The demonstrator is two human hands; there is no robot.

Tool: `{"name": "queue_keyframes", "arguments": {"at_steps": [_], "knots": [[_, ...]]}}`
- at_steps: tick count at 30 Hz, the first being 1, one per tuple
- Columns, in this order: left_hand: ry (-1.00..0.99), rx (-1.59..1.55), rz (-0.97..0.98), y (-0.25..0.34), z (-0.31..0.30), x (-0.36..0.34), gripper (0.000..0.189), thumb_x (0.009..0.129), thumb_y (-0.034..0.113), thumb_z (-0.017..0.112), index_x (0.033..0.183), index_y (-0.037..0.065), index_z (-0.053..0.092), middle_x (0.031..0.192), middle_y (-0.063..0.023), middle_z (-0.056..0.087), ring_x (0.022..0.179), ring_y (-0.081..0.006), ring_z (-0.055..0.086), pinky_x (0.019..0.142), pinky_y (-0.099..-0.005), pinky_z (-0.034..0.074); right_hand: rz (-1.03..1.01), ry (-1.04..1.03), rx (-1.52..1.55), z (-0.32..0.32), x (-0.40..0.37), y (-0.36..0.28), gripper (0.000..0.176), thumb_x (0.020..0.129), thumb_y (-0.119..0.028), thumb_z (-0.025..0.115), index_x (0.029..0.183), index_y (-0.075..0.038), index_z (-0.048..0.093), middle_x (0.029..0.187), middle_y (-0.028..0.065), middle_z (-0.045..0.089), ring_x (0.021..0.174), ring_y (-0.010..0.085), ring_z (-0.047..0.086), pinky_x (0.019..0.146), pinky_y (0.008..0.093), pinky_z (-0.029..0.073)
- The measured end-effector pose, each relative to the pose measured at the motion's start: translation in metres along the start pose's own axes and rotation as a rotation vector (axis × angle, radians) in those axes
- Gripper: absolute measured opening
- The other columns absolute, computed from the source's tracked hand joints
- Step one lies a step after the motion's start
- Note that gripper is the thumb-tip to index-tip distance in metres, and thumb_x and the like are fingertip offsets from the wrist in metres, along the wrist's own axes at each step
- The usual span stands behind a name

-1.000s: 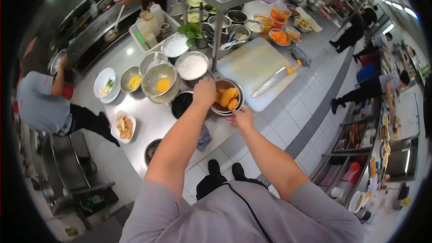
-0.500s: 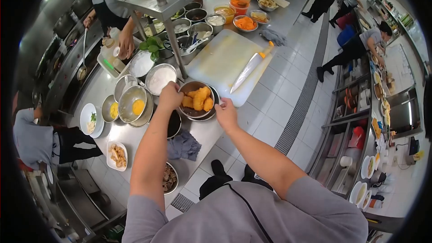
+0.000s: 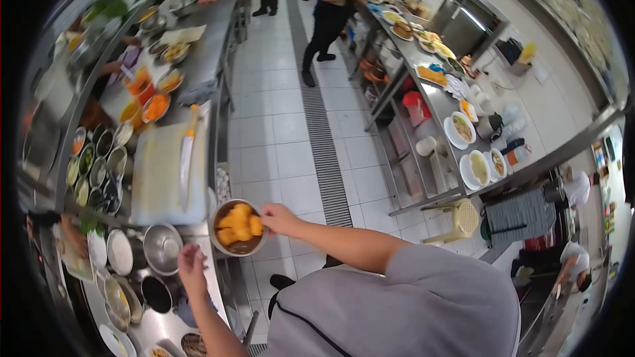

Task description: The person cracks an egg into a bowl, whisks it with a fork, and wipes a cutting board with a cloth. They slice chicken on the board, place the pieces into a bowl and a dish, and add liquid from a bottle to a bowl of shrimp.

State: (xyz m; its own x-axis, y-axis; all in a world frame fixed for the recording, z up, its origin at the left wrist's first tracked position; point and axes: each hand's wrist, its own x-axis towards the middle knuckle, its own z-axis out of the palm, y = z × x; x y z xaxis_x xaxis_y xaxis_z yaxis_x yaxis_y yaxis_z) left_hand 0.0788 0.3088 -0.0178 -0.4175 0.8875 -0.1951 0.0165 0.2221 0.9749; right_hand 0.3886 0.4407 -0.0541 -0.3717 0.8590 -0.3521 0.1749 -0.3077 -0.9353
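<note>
My right hand [image 3: 281,219] grips the rim of a metal bowl [image 3: 246,246] and holds it up past the counter's edge, over the floor. Golden fried pieces [image 3: 238,225] lie in the bowl, with brown showing at its bottom. My left hand [image 3: 192,268] is apart from that bowl, with loosely bent fingers and nothing visible in them. It hovers over the counter, just beside a shiny metal bowl [image 3: 163,249]. A dark-bottomed pan [image 3: 157,293] sits below it.
On the counter, a white cutting board [image 3: 159,175] carries a large knife [image 3: 186,168]. Bowls of white powder [image 3: 120,252] and small ingredient tins stand left. Across the tiled aisle, a person [image 3: 331,13] works at a counter with plated dishes [image 3: 460,131]. A beige stool [image 3: 461,219] stands at right.
My view has swung right. My left hand has let go of the bowl with the fried pieces. My right hand has carried it off the bowl beneath and out beyond the counter.
</note>
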Motion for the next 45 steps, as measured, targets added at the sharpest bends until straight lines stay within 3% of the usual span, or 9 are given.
{"name": "queue_keyframes", "arguments": {"at_steps": [7, 18, 20, 24, 27, 31, 33, 38, 45], "knots": [[-0.053, 0.061, -0.280, -0.100, 0.110, -0.055, 0.030, 0.099, 0.014, 0.069, 0.127, 0.007, 0.062, 0.114, -0.0027, 0.071, 0.087, -0.0122, 0.069, 0.067, -0.0246, 0.053, 0.155, 0.693, 0.315, -0.346, -0.096, 0.104, 0.012, 0.098, -0.014, 0.061, 0.099, -0.002, 0.063, 0.083, 0.0110, 0.068, 0.063, 0.0214, 0.071, 0.054, 0.0357, 0.063], [0.138, 0.125, -0.403, -0.054, 0.222, -0.069, 0.027, 0.101, 0.015, 0.067, 0.127, 0.007, 0.064, 0.115, -0.0049, 0.071, 0.089, -0.0136, 0.070, 0.070, -0.0271, 0.054, -0.528, 1.246, 0.909, -0.837, -0.009, 0.127, 0.019, 0.100, -0.014, 0.058, 0.112, -0.003, 0.066, 0.099, 0.0089, 0.067, 0.081, 0.0253, 0.067, 0.069, 0.0402, 0.061], [0.162, 0.180, -0.430, -0.051, 0.227, -0.099, 0.033, 0.099, 0.017, 0.069, 0.129, 0.003, 0.063, 0.114, -0.0075, 0.071, 0.090, -0.0158, 0.071, 0.070, -0.0277, 0.055, -0.294, 1.214, 0.291, -0.930, 0.001, 0.188, 0.032, 0.101, -0.024, 0.058, 0.123, 0.000, 0.061, 0.109, 0.0110, 0.063, 0.089, 0.0297, 0.066, 0.071, 0.0418, 0.060], [0.316, 0.131, -0.552, -0.074, 0.197, -0.161, 0.040, 0.097, 0.019, 0.071, 0.132, 0.002, 0.063, 0.111, -0.0091, 0.072, 0.093, -0.0189, 0.073, 0.074, -0.0304, 0.057, -0.281, 0.753, 1.197, -0.960, 0.033, 0.183, 0.052, 0.106, -0.028, 0.051, 0.147, 0.002, 0.049, 0.142, 0.0239, 0.059, 0.130, 0.0434, 0.058, 0.104, 0.0574, 0.054], [0.470, 0.073, -0.622, -0.083, 0.191, -0.202, 0.040, 0.097, 0.024, 0.073, 0.131, 0.005, 0.064, 0.115, -0.0087, 0.072, 0.098, -0.0200, 0.073, 0.080, -0.0364, 0.058, -0.154, 0.833, 0.809, -0.841, 0.057, 0.119, 0.063, 0.108, -0.037, 0.054, 0.153, 0.005, 0.040, 0.147, 0.0213, 0.056, 0.139, 0.0383, 0.054, 0.117, 0.0514, 0.049], [0.645, -0.041, -0.653, -0.091, 0.184, -0.246, 0.041, 0.097, 0.025, 0.074, 0.131, 0.005, 0.064, 0.116, -0.0064, 0.071, 0.102, -0.0203, 0.072, 0.083, -0.0363, 0.057, 0.153, 0.291, 0.746, -0.713, 0.159, 0.200, 0.024, 0.103, -0.024, 0.058, 0.086, -0.009, 0.065, 0.077, 0.0067, 0.068, 0.070, 0.0257, 0.067, 0.064, 0.0393, 0.059], [0.734, -0.066, -0.587, -0.096, 0.173, -0.257, 0.037, 0.098, 0.023, 0.073, 0.130, 0.006, 0.065, 0.116, -0.0061, 0.072, 0.100, -0.0202, 0.073, 0.083, -0.0364, 0.057, 0.299, 0.364, 0.273, -0.569, 0.179, 0.215, 0.020, 0.103, -0.027, 0.056, 0.101, -0.008, 0.063, 0.085, 0.0083, 0.067, 0.077, 0.0245, 0.067, 0.065, 0.0395, 0.056], [1.104, -0.276, -0.440, -0.115, 0.086, -0.283, 0.035, 0.099, 0.021, 0.071, 0.131, 0.008, 0.061, 0.110, -0.0045, 0.072, 0.093, -0.0168, 0.071, 0.078, -0.0333, 0.054, 0.461, -0.511, -0.132, -0.207, 0.121, 0.134, 0.037, 0.100, -0.025, 0.066, 0.131, -0.006, 0.061, 0.107, 0.0100, 0.069, 0.091, 0.0248, 0.072, 0.075, 0.0369, 0.060], [1.419, -0.672, -0.300, -0.135, -0.071, -0.277, 0.048, 0.103, 0.035, 0.066, 0.136, 0.004, 0.051, 0.128, -0.0157, 0.063, 0.102, -0.0270, 0.070, 0.079, -0.0399, 0.056, -0.147, -1.146, -0.625, 0.098, 0.037, 0.029, 0.039, 0.099, -0.023, 0.070, 0.131, 0.000, 0.067, 0.114, 0.0101, 0.074, 0.093, 0.0201, 0.072, 0.082, 0.0332, 0.059]]}}
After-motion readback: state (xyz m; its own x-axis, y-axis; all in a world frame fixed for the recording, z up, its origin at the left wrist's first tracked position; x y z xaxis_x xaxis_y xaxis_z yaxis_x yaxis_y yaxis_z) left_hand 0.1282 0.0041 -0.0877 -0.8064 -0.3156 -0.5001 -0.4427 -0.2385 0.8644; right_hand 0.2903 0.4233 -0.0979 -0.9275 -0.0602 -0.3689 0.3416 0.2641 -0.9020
